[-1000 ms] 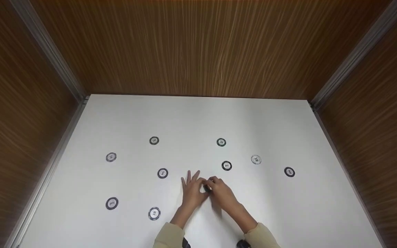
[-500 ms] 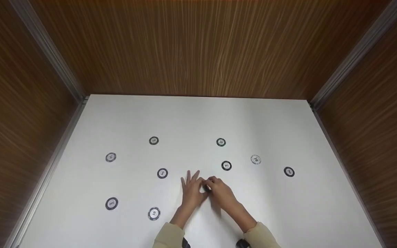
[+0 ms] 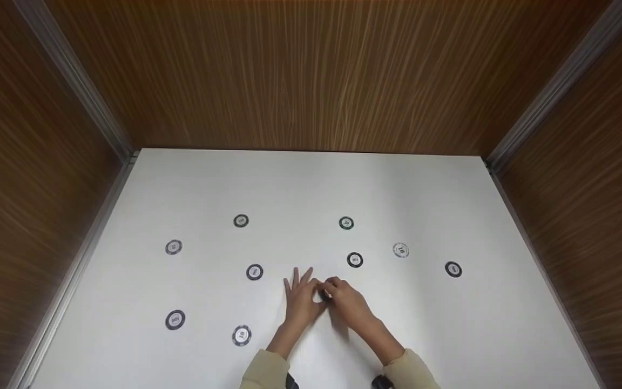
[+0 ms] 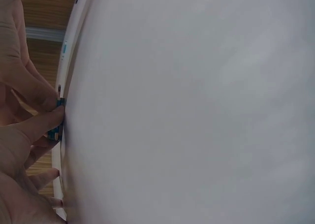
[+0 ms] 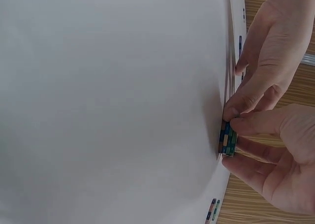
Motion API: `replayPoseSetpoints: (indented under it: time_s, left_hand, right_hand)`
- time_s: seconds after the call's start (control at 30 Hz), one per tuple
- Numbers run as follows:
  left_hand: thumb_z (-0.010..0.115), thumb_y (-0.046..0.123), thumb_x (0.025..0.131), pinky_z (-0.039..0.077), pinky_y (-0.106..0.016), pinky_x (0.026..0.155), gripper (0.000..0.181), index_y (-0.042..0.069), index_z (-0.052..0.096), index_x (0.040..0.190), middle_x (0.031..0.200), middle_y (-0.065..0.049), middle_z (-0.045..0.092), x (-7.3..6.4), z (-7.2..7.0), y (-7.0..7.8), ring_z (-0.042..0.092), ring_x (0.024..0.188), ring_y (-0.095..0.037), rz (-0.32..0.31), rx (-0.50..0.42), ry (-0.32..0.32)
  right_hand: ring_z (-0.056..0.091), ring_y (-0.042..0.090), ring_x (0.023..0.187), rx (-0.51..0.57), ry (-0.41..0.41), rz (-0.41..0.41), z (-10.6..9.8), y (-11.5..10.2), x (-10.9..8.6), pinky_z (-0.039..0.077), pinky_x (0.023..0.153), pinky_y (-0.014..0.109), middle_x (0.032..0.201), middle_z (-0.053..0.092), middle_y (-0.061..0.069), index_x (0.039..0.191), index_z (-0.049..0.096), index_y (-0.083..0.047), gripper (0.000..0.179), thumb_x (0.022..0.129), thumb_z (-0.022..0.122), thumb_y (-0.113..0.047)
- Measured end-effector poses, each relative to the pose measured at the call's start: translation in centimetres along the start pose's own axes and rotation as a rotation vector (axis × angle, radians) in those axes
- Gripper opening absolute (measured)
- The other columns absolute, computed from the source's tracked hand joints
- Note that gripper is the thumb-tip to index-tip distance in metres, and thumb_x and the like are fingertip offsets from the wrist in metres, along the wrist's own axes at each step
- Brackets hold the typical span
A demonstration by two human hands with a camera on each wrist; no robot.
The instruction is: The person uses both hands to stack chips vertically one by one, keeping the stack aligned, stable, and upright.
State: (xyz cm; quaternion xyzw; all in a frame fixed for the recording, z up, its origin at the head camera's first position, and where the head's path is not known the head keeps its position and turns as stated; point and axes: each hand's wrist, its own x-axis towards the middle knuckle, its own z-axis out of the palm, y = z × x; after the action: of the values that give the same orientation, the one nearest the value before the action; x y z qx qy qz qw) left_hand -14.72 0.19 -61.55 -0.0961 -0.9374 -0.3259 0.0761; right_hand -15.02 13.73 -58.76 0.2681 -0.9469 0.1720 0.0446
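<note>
In the head view both hands meet at the front middle of the white table, around a small stack of poker chips point(image 3: 324, 295). My left hand point(image 3: 301, 302) pinches the stack between thumb and index finger, its other fingers spread out. From the other side my right hand point(image 3: 347, 305) grips it with curled fingers and thumb. In the right wrist view the poker chip stack point(image 5: 227, 138) shows dark edges with blue, green and pale blocks, close on the tabletop. Fingers cover much of the stack point(image 4: 56, 128) in the left wrist view.
Single chips lie flat around the hands, including a black-rimmed chip point(image 3: 355, 260) just beyond them, a pale chip point(image 3: 401, 250) to the right and a dark-rimmed chip point(image 3: 242, 335) to the left. Wood-grain panels point(image 3: 311, 75) wall the white tabletop point(image 3: 451, 335) at the back and sides.
</note>
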Motion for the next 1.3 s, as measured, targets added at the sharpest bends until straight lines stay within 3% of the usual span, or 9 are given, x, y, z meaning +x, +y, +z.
replayPoseSetpoints:
  time_s: [0.23,0.43,0.77,1.3]
  left_hand:
    - [0.081,0.023,0.063,0.015,-0.068,0.098,0.031,0.013,0.064,0.087,0.129,-0.017,0.05,0.0,0.0,0.0,0.028,0.126,-0.048,-0.017,-0.037,-0.011]
    - [0.083,0.022,0.062,0.011,-0.067,0.1,0.033,0.012,0.065,0.088,0.131,-0.017,0.048,0.1,-0.1,0.1,0.025,0.127,-0.048,-0.039,-0.062,-0.024]
    - [0.082,0.021,0.063,0.004,-0.062,0.103,0.035,0.012,0.065,0.092,0.135,-0.016,0.044,0.1,-0.2,0.2,0.019,0.131,-0.044,-0.082,-0.111,-0.063]
    - [0.082,0.021,0.063,0.005,-0.064,0.102,0.033,0.013,0.064,0.089,0.134,-0.016,0.045,0.1,0.0,0.1,0.02,0.13,-0.045,-0.079,-0.107,-0.059]
  right_hand:
    - [0.059,0.024,0.098,0.063,0.036,0.06,-0.3,0.9,-0.6,0.052,0.08,0.035,0.108,0.059,0.009,0.108,0.064,-0.013,0.027,0.081,0.069,-0.01]
    - [0.058,0.026,0.099,0.068,0.076,0.118,-1.4,2.7,-0.8,0.051,0.082,0.035,0.107,0.06,0.009,0.101,0.065,-0.01,0.023,0.079,0.07,-0.006]
    - [0.057,0.032,0.096,0.092,0.186,0.214,-3.8,6.8,-1.3,0.05,0.078,0.043,0.107,0.058,0.012,0.099,0.063,-0.005,0.022,0.078,0.068,0.001]
    - [0.047,0.045,0.107,0.111,0.289,0.408,-7.5,14.0,-3.4,0.044,0.085,0.053,0.118,0.049,0.028,0.104,0.06,0.004,0.024,0.08,0.064,0.004]
